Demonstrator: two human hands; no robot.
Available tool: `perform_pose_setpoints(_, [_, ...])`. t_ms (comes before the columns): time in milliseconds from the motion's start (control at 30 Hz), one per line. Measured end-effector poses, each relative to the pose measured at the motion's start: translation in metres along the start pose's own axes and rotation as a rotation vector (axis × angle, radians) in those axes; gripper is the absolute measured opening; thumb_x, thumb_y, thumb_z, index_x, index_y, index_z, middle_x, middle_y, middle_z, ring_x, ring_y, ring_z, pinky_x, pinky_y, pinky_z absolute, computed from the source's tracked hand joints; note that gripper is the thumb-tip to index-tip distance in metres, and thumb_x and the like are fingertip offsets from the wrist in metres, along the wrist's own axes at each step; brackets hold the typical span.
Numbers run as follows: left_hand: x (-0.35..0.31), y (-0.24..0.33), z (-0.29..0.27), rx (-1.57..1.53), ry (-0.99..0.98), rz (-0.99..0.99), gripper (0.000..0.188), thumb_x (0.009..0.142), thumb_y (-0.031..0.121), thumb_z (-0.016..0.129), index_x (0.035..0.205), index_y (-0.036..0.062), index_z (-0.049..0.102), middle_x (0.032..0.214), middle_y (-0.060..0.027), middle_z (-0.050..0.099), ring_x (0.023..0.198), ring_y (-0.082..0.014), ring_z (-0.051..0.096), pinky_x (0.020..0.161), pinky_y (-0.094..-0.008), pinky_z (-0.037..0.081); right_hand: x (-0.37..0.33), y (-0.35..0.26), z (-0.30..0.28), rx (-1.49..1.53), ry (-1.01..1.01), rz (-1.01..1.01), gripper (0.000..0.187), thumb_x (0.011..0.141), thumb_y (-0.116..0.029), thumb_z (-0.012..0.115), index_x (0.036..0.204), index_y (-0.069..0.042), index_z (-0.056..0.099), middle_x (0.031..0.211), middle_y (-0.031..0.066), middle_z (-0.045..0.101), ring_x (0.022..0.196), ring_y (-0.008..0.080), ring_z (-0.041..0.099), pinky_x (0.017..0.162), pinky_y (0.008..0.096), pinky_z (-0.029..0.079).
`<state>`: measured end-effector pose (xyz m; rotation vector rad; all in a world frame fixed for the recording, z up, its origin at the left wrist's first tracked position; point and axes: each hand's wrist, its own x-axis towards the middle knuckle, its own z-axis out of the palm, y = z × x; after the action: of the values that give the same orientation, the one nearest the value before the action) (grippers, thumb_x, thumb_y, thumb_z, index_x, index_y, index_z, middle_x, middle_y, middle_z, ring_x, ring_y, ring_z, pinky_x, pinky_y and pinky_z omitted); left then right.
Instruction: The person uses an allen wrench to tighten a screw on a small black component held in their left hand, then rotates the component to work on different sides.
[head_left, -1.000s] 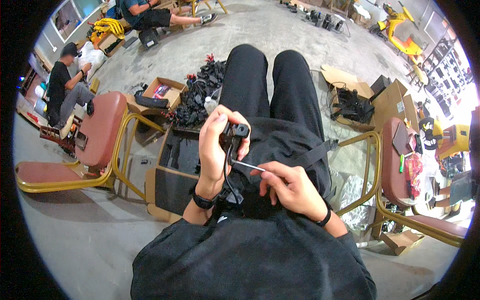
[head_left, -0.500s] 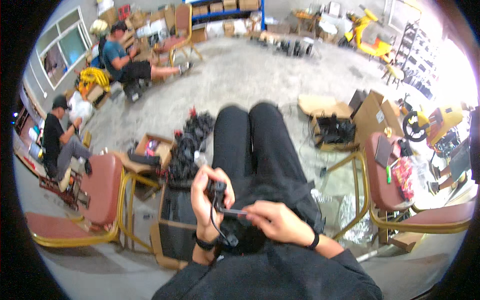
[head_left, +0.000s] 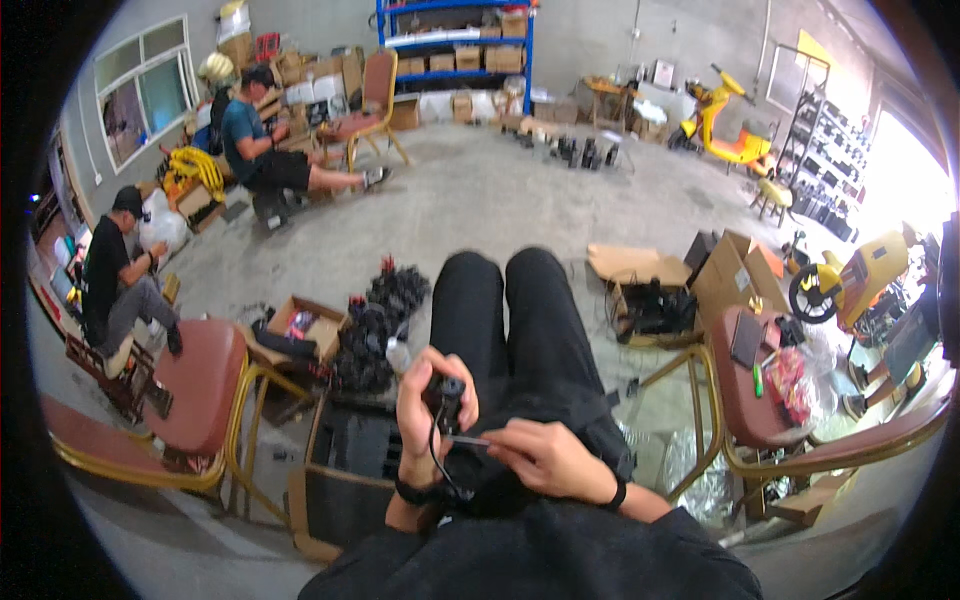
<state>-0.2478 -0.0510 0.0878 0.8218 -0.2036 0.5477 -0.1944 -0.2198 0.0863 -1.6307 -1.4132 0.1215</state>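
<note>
Above my lap, my left hand (head_left: 418,415) is wrapped round a small black device (head_left: 450,393) with a round end. A thin black cable (head_left: 436,455) hangs from it in a loop past my wrist. My right hand (head_left: 555,458) pinches a thin metal rod-shaped tool (head_left: 468,440), perhaps a slim screwdriver or hex key; its handle end is hidden in the fingers. The tool's tip points left and meets the device's lower part, though the exact contact is too small to make out.
A pile of black parts (head_left: 385,318) and an open carton (head_left: 320,328) lie front left. Red-brown chairs stand at my left (head_left: 205,385) and right (head_left: 745,385), the right one holding bagged items. Two people sit at the left; another person's legs show far right.
My view has tilted up, so the room sits lower in the picture. Both hands keep their grips, and the tool still touches the device, which appears slightly turned.
</note>
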Motion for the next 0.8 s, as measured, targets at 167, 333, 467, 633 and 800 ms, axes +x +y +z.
perform_pose_setpoints(167, [-0.001, 0.003, -0.006, -0.002, -0.073, -0.017, 0.034, 0.099, 0.033, 0.034, 0.084, 0.0042, 0.044, 0.067, -0.0126, 0.048, 0.045, -0.0161, 0.045, 0.040, -0.0271, 0.037, -0.009, 0.004, -0.004, -0.073, 0.031, -0.082, 0.021, 0.083, -0.009, 0.066, 0.104, -0.007, 0.065, 0.073, 0.0091, 0.056, 0.058, 0.0272, 0.059, 0.050, 0.0361, 0.047])
perform_pose_setpoints(333, [-0.011, 0.008, 0.002, -0.050, -0.014, 0.057, 0.035, 0.099, 0.033, 0.032, 0.086, 0.0027, 0.044, 0.069, -0.0110, 0.044, 0.045, -0.0168, 0.041, 0.038, -0.0279, 0.035, -0.015, -0.007, 0.004, -0.109, 0.153, -0.075, 0.019, 0.083, -0.008, 0.067, 0.102, -0.007, 0.066, 0.071, 0.0080, 0.055, 0.056, 0.0256, 0.057, 0.050, 0.0353, 0.046])
perform_pose_setpoints(467, [-0.013, 0.000, 0.001, -0.171, 0.016, -0.037, 0.035, 0.097, 0.035, 0.031, 0.088, 0.0035, 0.045, 0.072, -0.0131, 0.047, 0.048, -0.0172, 0.046, 0.042, -0.0280, 0.040, -0.019, -0.012, 0.002, -0.091, 0.182, 0.002, 0.018, 0.083, -0.005, 0.065, 0.101, -0.004, 0.066, 0.072, 0.0098, 0.055, 0.058, 0.0259, 0.057, 0.052, 0.0350, 0.046])
perform_pose_setpoints(633, [-0.009, -0.009, 0.007, -0.221, 0.002, -0.087, 0.032, 0.096, 0.032, 0.032, 0.087, 0.0044, 0.044, 0.072, -0.0129, 0.047, 0.047, -0.0175, 0.045, 0.040, -0.0281, 0.038, -0.028, -0.007, 0.000, 0.058, 0.178, 0.081, 0.019, 0.081, -0.007, 0.068, 0.099, -0.003, 0.062, 0.071, 0.0100, 0.058, 0.058, 0.0255, 0.059, 0.052, 0.0340, 0.045])
perform_pose_setpoints(800, [-0.001, -0.014, 0.004, -0.220, 0.009, -0.111, 0.032, 0.097, 0.033, 0.032, 0.089, 0.0051, 0.046, 0.073, -0.0127, 0.047, 0.048, -0.0175, 0.045, 0.040, -0.0283, 0.036, -0.017, 0.003, -0.003, 0.026, 0.173, 0.014, 0.013, 0.082, -0.008, 0.068, 0.092, -0.005, 0.061, 0.070, 0.0097, 0.056, 0.058, 0.0264, 0.058, 0.052, 0.0348, 0.045])
